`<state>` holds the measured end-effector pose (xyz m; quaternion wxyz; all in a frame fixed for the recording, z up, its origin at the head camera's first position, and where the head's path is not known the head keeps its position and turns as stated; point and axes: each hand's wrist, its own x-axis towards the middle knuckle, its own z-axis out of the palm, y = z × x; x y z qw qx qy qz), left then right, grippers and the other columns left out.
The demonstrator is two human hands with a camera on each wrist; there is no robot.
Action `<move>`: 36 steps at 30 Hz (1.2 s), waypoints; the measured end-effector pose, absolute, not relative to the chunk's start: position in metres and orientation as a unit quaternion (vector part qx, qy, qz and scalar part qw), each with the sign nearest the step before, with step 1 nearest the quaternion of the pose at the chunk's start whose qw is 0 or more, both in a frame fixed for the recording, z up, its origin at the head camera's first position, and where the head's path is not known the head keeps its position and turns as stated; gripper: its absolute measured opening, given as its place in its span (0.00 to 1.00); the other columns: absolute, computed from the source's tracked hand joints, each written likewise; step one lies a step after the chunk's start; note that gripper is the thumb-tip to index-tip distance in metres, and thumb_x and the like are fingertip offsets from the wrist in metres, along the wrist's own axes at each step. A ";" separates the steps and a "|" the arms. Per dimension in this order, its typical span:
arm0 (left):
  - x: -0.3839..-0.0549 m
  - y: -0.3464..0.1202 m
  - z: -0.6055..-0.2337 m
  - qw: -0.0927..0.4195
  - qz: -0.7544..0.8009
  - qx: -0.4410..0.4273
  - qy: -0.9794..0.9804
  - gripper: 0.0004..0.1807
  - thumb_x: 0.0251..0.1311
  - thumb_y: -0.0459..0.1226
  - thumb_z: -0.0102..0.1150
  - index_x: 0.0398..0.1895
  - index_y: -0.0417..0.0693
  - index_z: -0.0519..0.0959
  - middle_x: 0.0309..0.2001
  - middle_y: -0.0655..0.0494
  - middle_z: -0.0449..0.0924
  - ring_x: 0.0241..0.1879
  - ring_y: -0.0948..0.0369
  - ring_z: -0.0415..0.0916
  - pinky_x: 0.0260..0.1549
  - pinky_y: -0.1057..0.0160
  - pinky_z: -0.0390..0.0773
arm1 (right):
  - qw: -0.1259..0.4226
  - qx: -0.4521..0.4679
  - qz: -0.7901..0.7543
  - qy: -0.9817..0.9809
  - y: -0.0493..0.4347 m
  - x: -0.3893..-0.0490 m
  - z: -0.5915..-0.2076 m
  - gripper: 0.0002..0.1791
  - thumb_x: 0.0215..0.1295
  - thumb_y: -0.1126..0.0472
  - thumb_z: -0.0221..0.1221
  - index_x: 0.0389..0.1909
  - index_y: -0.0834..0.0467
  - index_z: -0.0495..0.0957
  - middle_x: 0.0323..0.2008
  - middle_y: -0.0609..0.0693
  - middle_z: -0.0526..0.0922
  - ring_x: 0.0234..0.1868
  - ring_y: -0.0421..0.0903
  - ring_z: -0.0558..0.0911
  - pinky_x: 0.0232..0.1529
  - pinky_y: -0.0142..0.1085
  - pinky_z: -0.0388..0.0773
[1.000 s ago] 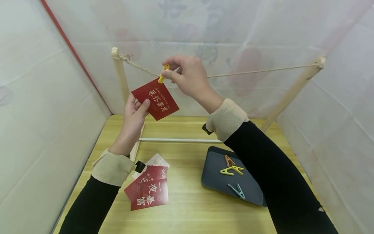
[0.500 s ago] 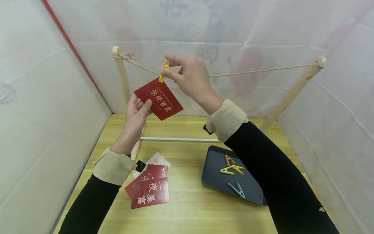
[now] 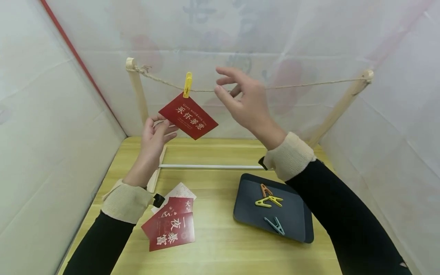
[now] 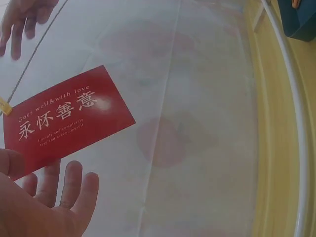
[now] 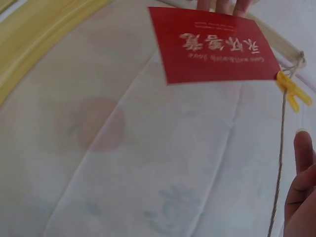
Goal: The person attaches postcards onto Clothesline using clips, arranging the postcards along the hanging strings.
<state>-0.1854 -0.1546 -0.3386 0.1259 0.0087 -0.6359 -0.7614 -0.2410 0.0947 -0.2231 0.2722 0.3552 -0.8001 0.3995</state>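
A red card (image 3: 189, 116) with white lettering hangs tilted from the twine (image 3: 302, 84). At its top corner a yellow clothespin (image 3: 187, 84) clasps card and line together. My left hand (image 3: 151, 139) is at the card's lower left edge. In the left wrist view its thumb (image 4: 10, 162) overlaps that edge, while the loosened fingers spread below. To the right of the clothespin, apart from it, my right hand (image 3: 249, 101) is raised with parted fingers and holds nothing. The right wrist view shows the clothespin (image 5: 292, 90) beyond a fingertip.
Wooden posts (image 3: 137, 91) carry the twine, and a white rod (image 3: 209, 166) runs low between them. A dark grey tray (image 3: 247, 214) at right bears several clothespins, orange, yellow and blue. Overlapping cards (image 3: 175, 229) lie on the wooden table (image 3: 220, 252). Pale fabric walls surround it.
My right hand has let go of the yellow clothespin and drawn back to the right. The left hand's grip on the card has loosened, and the card stays hanging from the line.
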 end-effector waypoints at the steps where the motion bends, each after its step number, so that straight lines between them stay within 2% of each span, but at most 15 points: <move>1: -0.185 -0.156 -0.340 0.124 -0.763 0.010 -0.635 0.10 0.75 0.42 0.48 0.54 0.53 0.65 0.50 0.52 0.81 0.51 0.56 0.81 0.51 0.62 0.82 | 0.280 0.359 0.403 -0.794 0.102 -0.240 -0.226 0.20 0.69 0.52 0.61 0.60 0.50 0.79 0.44 0.46 0.89 0.26 0.36 0.82 0.25 0.31 0.77; 4: -0.184 -0.160 -0.343 0.119 -0.765 0.005 -0.633 0.13 0.75 0.44 0.49 0.57 0.52 0.64 0.53 0.51 0.80 0.54 0.53 0.79 0.53 0.61 0.81 | 0.300 0.358 0.409 -0.784 0.127 -0.238 -0.234 0.19 0.67 0.56 0.62 0.59 0.49 0.80 0.43 0.46 0.89 0.28 0.38 0.84 0.24 0.29 0.76; 8: -0.180 -0.165 -0.348 0.109 -0.751 -0.001 -0.651 0.17 0.75 0.46 0.48 0.60 0.50 0.62 0.58 0.49 0.78 0.56 0.54 0.78 0.57 0.58 0.79 | 0.304 0.329 0.416 -0.791 0.164 -0.233 -0.246 0.19 0.66 0.59 0.63 0.58 0.48 0.81 0.43 0.46 0.89 0.28 0.38 0.83 0.27 0.26 0.77; 13: -0.166 -0.175 -0.369 0.095 -0.712 -0.013 -0.695 0.20 0.75 0.44 0.50 0.62 0.46 0.61 0.58 0.47 0.77 0.52 0.60 0.79 0.55 0.62 0.80 | 0.250 0.270 0.409 -0.835 0.207 -0.221 -0.274 0.18 0.68 0.56 0.62 0.59 0.46 0.80 0.48 0.45 0.87 0.34 0.36 0.82 0.29 0.25 0.77; 17: -0.149 -0.185 -0.396 0.059 -0.666 -0.030 -0.743 0.21 0.74 0.44 0.51 0.62 0.44 0.62 0.59 0.42 0.76 0.52 0.61 0.78 0.50 0.68 0.81 | 0.175 0.220 0.405 -0.870 0.237 -0.208 -0.304 0.19 0.70 0.54 0.61 0.61 0.44 0.78 0.53 0.46 0.84 0.42 0.37 0.81 0.33 0.25 0.77; 22: -0.116 -0.199 -0.434 0.010 -0.574 -0.044 -0.817 0.24 0.74 0.42 0.52 0.65 0.39 0.63 0.59 0.38 0.76 0.54 0.52 0.77 0.48 0.67 0.80 | 0.058 0.203 0.396 -0.894 0.260 -0.188 -0.351 0.24 0.71 0.53 0.61 0.66 0.47 0.73 0.59 0.49 0.80 0.48 0.44 0.82 0.40 0.31 0.81; 25: -0.094 -0.200 -0.453 -0.003 -0.514 -0.050 -0.856 0.23 0.73 0.41 0.54 0.65 0.40 0.65 0.57 0.40 0.77 0.53 0.47 0.77 0.48 0.61 0.80 | -0.043 0.212 0.384 -0.898 0.273 -0.171 -0.375 0.26 0.71 0.52 0.60 0.68 0.49 0.70 0.62 0.53 0.77 0.52 0.48 0.83 0.44 0.39 0.82; 28: -0.075 -0.199 -0.467 0.001 -0.456 -0.057 -0.888 0.24 0.71 0.41 0.58 0.64 0.40 0.67 0.56 0.41 0.79 0.53 0.43 0.78 0.47 0.50 0.82 | -0.141 0.233 0.367 -0.889 0.282 -0.156 -0.392 0.29 0.71 0.50 0.60 0.70 0.51 0.67 0.64 0.58 0.74 0.53 0.51 0.83 0.46 0.42 0.82; 32: -0.054 -0.197 -0.482 0.005 -0.377 -0.076 -0.923 0.29 0.64 0.40 0.65 0.64 0.40 0.69 0.56 0.37 0.79 0.53 0.39 0.76 0.48 0.38 0.79 | -0.216 0.247 0.349 -0.878 0.288 -0.138 -0.415 0.28 0.72 0.50 0.59 0.69 0.54 0.68 0.64 0.59 0.73 0.53 0.53 0.82 0.46 0.40 0.83; 36: -0.040 -0.192 -0.494 -0.012 -0.287 -0.080 -0.954 0.34 0.58 0.46 0.71 0.65 0.45 0.71 0.57 0.38 0.77 0.53 0.38 0.74 0.47 0.35 0.78 | -0.263 0.242 0.324 -0.876 0.293 -0.124 -0.436 0.26 0.71 0.50 0.59 0.65 0.56 0.72 0.61 0.60 0.75 0.52 0.56 0.82 0.47 0.41 0.82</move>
